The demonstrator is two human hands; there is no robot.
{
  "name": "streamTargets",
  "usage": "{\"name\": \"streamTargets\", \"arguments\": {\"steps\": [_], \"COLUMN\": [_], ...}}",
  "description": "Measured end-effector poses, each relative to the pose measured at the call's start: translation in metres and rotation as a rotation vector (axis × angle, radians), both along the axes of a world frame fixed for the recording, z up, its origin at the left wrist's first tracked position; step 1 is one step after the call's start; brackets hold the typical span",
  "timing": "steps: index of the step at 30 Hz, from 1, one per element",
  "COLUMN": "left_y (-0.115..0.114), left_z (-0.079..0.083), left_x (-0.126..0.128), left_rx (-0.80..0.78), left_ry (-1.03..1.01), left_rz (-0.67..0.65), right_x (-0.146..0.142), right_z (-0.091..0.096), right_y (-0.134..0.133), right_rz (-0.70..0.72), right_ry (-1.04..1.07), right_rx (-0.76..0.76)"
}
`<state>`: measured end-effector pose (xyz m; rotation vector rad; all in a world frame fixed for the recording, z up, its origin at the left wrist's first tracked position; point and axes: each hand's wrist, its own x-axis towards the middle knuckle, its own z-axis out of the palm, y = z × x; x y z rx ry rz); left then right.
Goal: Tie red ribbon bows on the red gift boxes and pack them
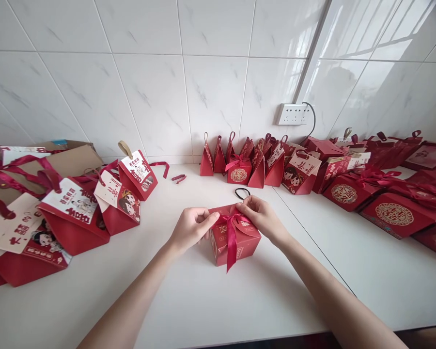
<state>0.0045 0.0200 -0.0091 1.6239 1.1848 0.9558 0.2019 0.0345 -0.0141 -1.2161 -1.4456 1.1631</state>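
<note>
A small red gift box [236, 245] stands on the white table [210, 300] in front of me, with a red ribbon [231, 237] tied on top and one tail hanging down its front. My left hand [191, 227] is closed at the box's left top edge, fingers pinching near the ribbon. My right hand [259, 215] is closed over the right top, pinching the ribbon at the knot. A black hair tie [241, 193] lies just behind the box.
Red paper gift bags with tags [76, 213] are piled at the left beside a cardboard box [72, 160]. Several red pouches and boxes [254, 165] line the tiled wall. More ribbon-tied red boxes [392, 203] fill the right. A wall socket [294, 114] hangs above.
</note>
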Motion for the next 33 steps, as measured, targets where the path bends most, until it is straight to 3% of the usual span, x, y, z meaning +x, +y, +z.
{"name": "streamTargets", "arguments": {"steps": [7, 10, 14, 18, 24, 33], "left_y": [0.004, 0.005, 0.006, 0.008, 0.012, 0.014], "left_z": [-0.002, -0.002, 0.002, 0.007, 0.004, 0.003], "left_x": [-0.001, -0.001, -0.006, -0.012, -0.016, -0.013], "left_rx": [0.046, 0.062, -0.046, -0.192, -0.196, -0.180], "left_ry": [-0.077, -0.075, -0.067, -0.029, -0.040, -0.134], "left_rz": [0.093, 0.109, 0.034, -0.090, -0.095, -0.119], "right_x": [0.003, 0.009, 0.019, 0.020, 0.015, 0.024], "right_z": [0.012, 0.014, 0.016, 0.020, 0.019, 0.003], "right_y": [-0.007, -0.006, -0.004, -0.006, -0.006, 0.009], "right_rz": [0.106, 0.190, 0.288, 0.337, 0.294, 0.457], "right_ry": [0.176, 0.127, -0.040, -0.061, -0.127, 0.130], "right_rx": [-0.152, -0.170, -0.151, -0.111, -0.125, -0.187]}}
